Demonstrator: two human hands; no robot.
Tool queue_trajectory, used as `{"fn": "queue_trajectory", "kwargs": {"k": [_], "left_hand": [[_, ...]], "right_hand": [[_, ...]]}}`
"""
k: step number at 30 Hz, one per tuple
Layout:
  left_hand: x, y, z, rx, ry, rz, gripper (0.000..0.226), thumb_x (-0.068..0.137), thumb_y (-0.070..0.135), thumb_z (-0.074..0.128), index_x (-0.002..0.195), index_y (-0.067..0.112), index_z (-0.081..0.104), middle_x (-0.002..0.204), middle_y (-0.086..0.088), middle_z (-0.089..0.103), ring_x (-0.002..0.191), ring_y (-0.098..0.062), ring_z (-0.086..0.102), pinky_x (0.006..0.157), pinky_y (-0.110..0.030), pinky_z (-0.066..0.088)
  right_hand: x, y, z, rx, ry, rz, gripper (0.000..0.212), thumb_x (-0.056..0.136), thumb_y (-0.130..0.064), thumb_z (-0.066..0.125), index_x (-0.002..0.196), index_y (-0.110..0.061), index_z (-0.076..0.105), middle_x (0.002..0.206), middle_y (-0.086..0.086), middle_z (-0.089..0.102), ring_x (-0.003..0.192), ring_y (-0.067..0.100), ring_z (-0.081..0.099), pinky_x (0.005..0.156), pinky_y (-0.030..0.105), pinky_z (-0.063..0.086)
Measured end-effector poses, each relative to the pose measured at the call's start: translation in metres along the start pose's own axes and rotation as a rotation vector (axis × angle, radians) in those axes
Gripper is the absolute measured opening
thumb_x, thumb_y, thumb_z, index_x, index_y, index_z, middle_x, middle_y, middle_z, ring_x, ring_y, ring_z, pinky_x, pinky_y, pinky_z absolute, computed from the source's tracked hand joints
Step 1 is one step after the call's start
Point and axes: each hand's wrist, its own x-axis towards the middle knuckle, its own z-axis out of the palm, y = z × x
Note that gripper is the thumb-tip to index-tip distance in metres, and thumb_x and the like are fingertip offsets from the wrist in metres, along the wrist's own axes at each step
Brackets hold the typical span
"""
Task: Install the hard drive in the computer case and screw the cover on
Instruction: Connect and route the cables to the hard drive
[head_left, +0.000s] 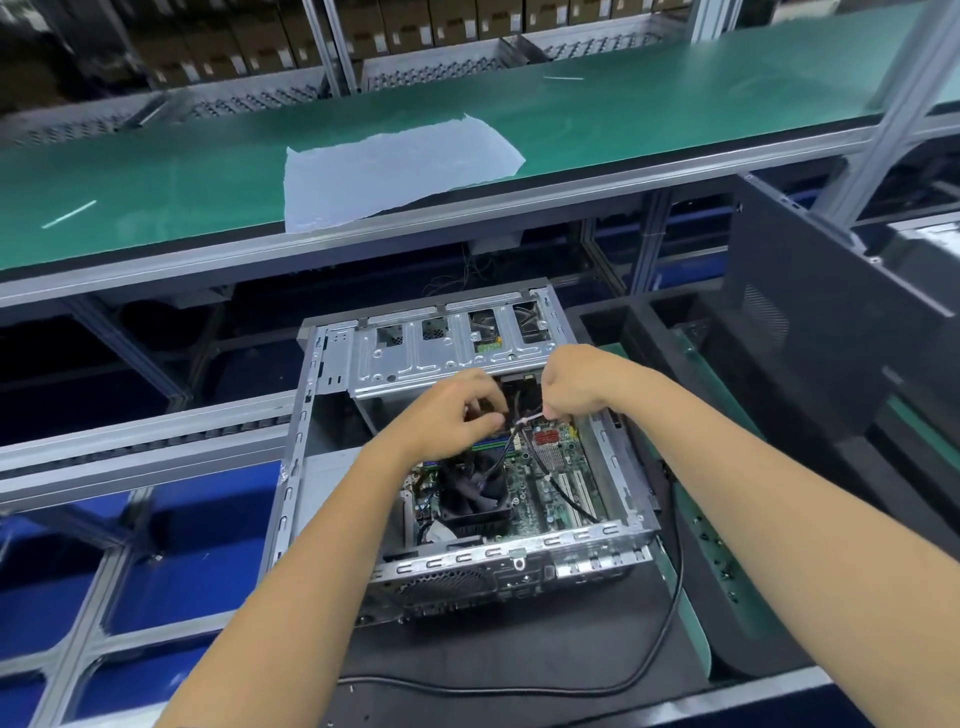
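plastic sheet (395, 166) on green shelf (623, 104)

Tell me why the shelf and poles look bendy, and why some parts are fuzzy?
Head view: the wide-angle lens bows the green shelf and tilts the metal post near the edge; the boxes at the top are dim and soft; the hands look slightly smeared over the cables, while the computer case looks sharper and evenly lit.
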Motion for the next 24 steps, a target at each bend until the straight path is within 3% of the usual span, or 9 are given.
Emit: {"fn": "queue_trajectory", "kwargs": {"k": [2,4,6,8,11,13,17,21,24], "left_hand": [[-0.009,-0.008,-0.01,0.003,-0.058,-0.056,0.032,0.077,0.002,0.058,0.086,0.032,0.062,0.101,0.014,0.057,0.098,-0.007,0.055,0.086,-0.036,0.047],[-0.015,-0.01,-0.016,0.091,-0.149,-0.061,0.05,0.066,-0.012,0.048,0.09,0.028,0.066,0.11,0.009,0.058,0.109,-0.012,0.051,0.094,-0.038,0.043],[-0.018,-0.011,-0.016,0.311,-0.26,-0.008,0.058,0.063,-0.011,0.048,0.102,0.027,0.068,0.12,0.01,0.055,0.117,-0.012,0.04,0.096,-0.035,0.037],[-0.019,-0.014,-0.012,0.51,-0.288,0.035,0.051,0.067,0.001,0.059,0.106,0.032,0.067,0.124,0.013,0.05,0.116,-0.011,0.031,0.096,-0.03,0.029],[-0.019,-0.016,-0.015,0.572,-0.235,0.025,0.029,0.076,0.021,0.072,0.101,0.034,0.07,0.111,0.014,0.054,0.113,-0.013,0.035,0.097,-0.03,0.032],[-0.019,-0.016,-0.022,0.514,-0.144,0.061,0.018,0.077,0.026,0.074,0.094,0.032,0.074,0.09,0.019,0.06,0.103,-0.011,0.04,0.09,-0.029,0.036],[-0.015,-0.006,-0.031,0.195,0.162,0.033,0.019,0.08,0.003,0.068,0.091,0.017,0.077,0.073,0.015,0.059,0.074,0.0,0.051,0.07,-0.024,0.044],[-0.007,0.0,-0.031,0.165,0.322,-0.03,0.014,0.081,0.002,0.065,0.084,0.013,0.074,0.083,0.004,0.053,0.071,-0.013,0.05,0.065,-0.025,0.041],[-0.005,0.0,-0.033,0.086,0.326,-0.142,0.02,0.082,0.001,0.062,0.081,0.018,0.073,0.072,0.008,0.063,0.066,-0.009,0.055,0.058,-0.023,0.041]], "right_hand": [[0.002,-0.004,0.004,-0.071,0.043,-0.067,0.025,0.088,-0.006,0.054,0.106,0.005,0.068,0.108,0.021,0.069,0.097,0.035,0.066,0.082,0.044,0.055],[0.004,-0.011,0.011,-0.085,0.139,-0.169,0.028,0.083,0.001,0.054,0.106,0.002,0.069,0.108,0.018,0.069,0.104,0.035,0.064,0.079,0.043,0.056],[0.004,-0.02,0.018,-0.034,0.154,-0.334,0.026,0.079,0.004,0.057,0.098,-0.009,0.069,0.094,0.002,0.064,0.095,0.027,0.063,0.07,0.032,0.05],[0.004,-0.03,0.027,-0.049,0.033,-0.496,0.023,0.08,-0.001,0.062,0.095,-0.017,0.07,0.09,-0.004,0.06,0.089,0.021,0.061,0.07,0.032,0.049],[0.008,-0.037,0.044,-0.18,-0.125,-0.605,0.014,0.083,-0.029,0.074,0.094,-0.021,0.073,0.088,-0.01,0.064,0.08,0.009,0.057,0.067,0.027,0.045],[0.012,-0.036,0.052,-0.189,-0.155,-0.598,0.022,0.084,-0.042,0.074,0.083,-0.019,0.073,0.068,-0.013,0.06,0.062,0.001,0.052,0.058,0.025,0.04],[0.02,-0.031,0.053,-0.317,-0.027,-0.584,0.047,0.091,-0.048,0.064,0.067,-0.008,0.065,0.051,-0.004,0.046,0.047,0.008,0.04,0.056,0.031,0.041],[0.022,-0.03,0.049,-0.023,-0.015,-0.518,0.058,0.103,-0.042,0.041,0.073,0.003,0.061,0.06,0.014,0.049,0.051,0.018,0.04,0.061,0.037,0.04],[0.019,-0.023,0.045,0.241,-0.109,-0.446,0.059,0.103,-0.052,0.032,0.057,-0.014,0.034,0.055,0.0,0.029,0.047,0.014,0.022,0.056,0.033,0.024]]}}
